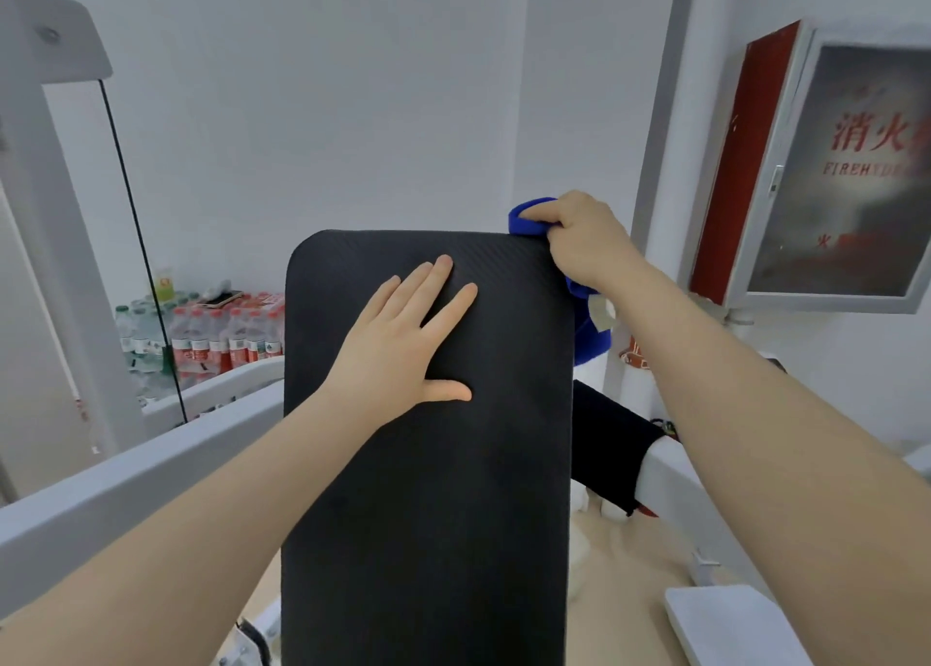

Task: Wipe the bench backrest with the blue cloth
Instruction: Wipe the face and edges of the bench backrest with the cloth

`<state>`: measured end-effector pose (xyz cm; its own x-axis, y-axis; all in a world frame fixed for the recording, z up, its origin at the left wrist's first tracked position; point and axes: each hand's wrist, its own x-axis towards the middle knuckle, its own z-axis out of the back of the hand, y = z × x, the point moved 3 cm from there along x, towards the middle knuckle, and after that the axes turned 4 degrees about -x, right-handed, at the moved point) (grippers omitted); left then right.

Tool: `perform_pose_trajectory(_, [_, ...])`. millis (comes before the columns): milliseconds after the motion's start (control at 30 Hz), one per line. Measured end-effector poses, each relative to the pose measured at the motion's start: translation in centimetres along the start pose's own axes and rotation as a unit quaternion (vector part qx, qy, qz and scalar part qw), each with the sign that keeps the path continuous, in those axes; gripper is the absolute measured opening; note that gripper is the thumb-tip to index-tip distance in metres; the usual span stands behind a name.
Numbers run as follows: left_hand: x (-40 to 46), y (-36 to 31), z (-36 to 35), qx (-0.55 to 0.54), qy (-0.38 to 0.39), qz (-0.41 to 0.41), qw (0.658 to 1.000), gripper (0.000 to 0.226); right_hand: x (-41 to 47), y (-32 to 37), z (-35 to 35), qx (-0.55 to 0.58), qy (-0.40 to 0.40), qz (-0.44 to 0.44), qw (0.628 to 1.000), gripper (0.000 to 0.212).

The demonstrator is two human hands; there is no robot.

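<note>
The black padded bench backrest (428, 489) fills the middle of the view, tilted up away from me. My left hand (398, 348) lies flat on its upper part, fingers spread, holding nothing. My right hand (584, 237) is at the backrest's top right corner, closed on the blue cloth (529, 217). The cloth bunches above the corner and hangs down behind the right edge, where more of it shows below my wrist.
White machine frame bars (126, 484) run along the left and right. Shrink-wrapped packs of water bottles (211, 338) stand against the back wall. A fire hydrant cabinet (836, 172) hangs on the right wall. A black roller pad (609, 449) sits right of the backrest.
</note>
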<state>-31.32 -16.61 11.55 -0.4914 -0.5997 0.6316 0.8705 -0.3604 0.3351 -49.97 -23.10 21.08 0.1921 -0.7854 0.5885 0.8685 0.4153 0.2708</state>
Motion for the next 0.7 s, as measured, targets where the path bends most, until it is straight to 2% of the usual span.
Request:
perform_pose_trajectory(67, [-0.1,0.2,0.3,-0.029,0.026,-0.004,0.999,0.094,0.0,2.8,-0.3,-0.037,-0.004,0.024,0.999,0.052])
perform_pose_trajectory(167, [-0.5,1.8,1.9,-0.129,0.054,0.010,0.990,0.075,0.7,8.2,-1.5,-0.049,0.013,0.111,0.993,0.046])
perform_pose_trajectory(267, [-2.5,4.6,3.3,-0.158,-0.010,0.026,0.987,0.050,1.1,10.6,-2.7,-0.045,0.051,0.170,0.983,0.044])
perform_pose_trajectory(367, [-4.5,6.5,3.1,-0.135,-0.060,0.106,0.983,0.036,1.0,8.0,-1.6,-0.051,0.057,0.179,0.981,0.041])
perform_pose_trajectory(400, [-4.8,7.0,2.8,-0.133,-0.070,0.143,0.978,0.039,0.9,6.6,-1.3,-0.057,0.049,0.158,0.985,0.041])
perform_pose_trajectory(467, [-5.1,7.7,2.5,-0.177,-0.054,0.236,0.954,0.060,0.6,4.8,-1.2,-0.075,0.026,0.103,0.992,0.042])
perform_pose_trajectory(567, [-5.4,8.1,2.1,-0.325,-0.029,0.355,0.876,0.079,0.7,7.9,-3.2,-0.104,-0.023,0.100,0.989,0.039])
perform_pose_trajectory(600, [-5.4,7.9,1.9,-0.341,-0.023,0.361,0.868,0.080,0.9,9.7,-4.1,-0.097,-0.021,0.110,0.989,0.038])
perform_pose_trajectory(700, [-6.0,7.9,1.8,-0.345,-0.022,0.348,0.871,0.080,0.8,14.2,-6.9,-0.104,-0.030,0.167,0.980,0.035])
